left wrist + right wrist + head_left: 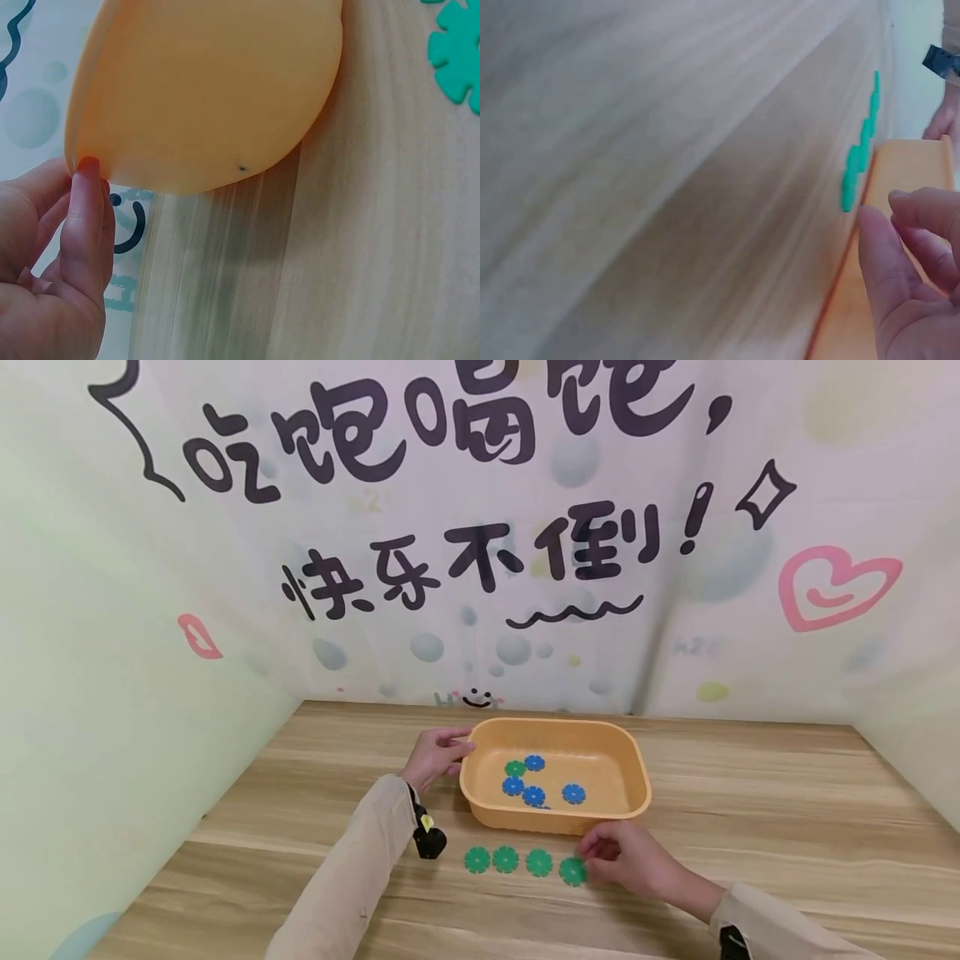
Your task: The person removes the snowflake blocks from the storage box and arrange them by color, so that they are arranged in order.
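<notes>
An orange plastic basin (555, 820) stands on the wooden table. My left hand (433, 758) pinches the rim at its left end; the left wrist view shows thumb and fingers on that edge. Inside lie several blue snowflake discs (573, 793) and a green one (514, 768). In front of the basin is a row of several green snowflake discs (506, 859). Beside the row's rightmost green disc (572, 872) is my right hand (626, 858). In the right wrist view, the thumb and fingers (885, 251) are loosely bent, with nothing seen between them.
The wooden table (750, 810) extends to both sides of the basin. Behind it hangs a white cloth backdrop (465, 652) with black lettering. A black wrist camera (429, 842) on the left arm sits near the row's left end.
</notes>
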A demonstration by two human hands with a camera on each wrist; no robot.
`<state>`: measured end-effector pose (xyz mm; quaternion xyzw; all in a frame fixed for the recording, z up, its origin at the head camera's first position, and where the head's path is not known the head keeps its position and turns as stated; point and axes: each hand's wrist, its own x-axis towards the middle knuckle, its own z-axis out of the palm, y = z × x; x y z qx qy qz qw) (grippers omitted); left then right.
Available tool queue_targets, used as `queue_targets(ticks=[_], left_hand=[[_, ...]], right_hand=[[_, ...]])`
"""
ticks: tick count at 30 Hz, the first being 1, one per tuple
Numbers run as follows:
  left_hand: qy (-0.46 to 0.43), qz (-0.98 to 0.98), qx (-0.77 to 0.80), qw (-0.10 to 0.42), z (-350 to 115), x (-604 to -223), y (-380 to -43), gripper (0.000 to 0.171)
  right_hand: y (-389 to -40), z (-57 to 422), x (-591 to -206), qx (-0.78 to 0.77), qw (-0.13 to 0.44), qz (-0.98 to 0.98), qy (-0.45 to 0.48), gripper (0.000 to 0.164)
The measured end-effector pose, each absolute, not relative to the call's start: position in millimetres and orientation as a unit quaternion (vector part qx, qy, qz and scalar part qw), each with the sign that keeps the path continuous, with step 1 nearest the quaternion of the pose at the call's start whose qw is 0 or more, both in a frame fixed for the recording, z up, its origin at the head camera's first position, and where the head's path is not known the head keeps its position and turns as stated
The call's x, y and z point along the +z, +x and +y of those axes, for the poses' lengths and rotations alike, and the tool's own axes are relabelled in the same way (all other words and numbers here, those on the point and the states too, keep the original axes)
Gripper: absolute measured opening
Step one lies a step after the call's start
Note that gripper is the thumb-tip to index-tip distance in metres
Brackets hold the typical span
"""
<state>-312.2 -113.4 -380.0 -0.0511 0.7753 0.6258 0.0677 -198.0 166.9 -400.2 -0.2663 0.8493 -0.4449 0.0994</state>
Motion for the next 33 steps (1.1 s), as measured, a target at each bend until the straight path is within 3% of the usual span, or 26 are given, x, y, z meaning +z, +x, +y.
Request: queue_targets(ticks=[11, 19, 33], left_hand=[[-0.048, 0.775, 0.626, 0.066, -114.4, -380.9, -312.1, 0.035], [-0.047, 0.779, 0.621, 0.065, -113.9, -380.1, -311.2, 0.035], [-0.057, 0.776, 0.625, 0.072, -112.9, -378.0, -309.9, 0.036]], right_hand=[[-195.3, 165.1, -369.3, -0.436, 0.094, 0.843, -0.301, 0.008], [-197.5, 158.5, -391.4, -0.394, 0.121, 0.865, -0.284, 0.016], [-196.1, 158.3, -406.2, -0.368, 0.078, 0.884, -0.278, 0.018]])
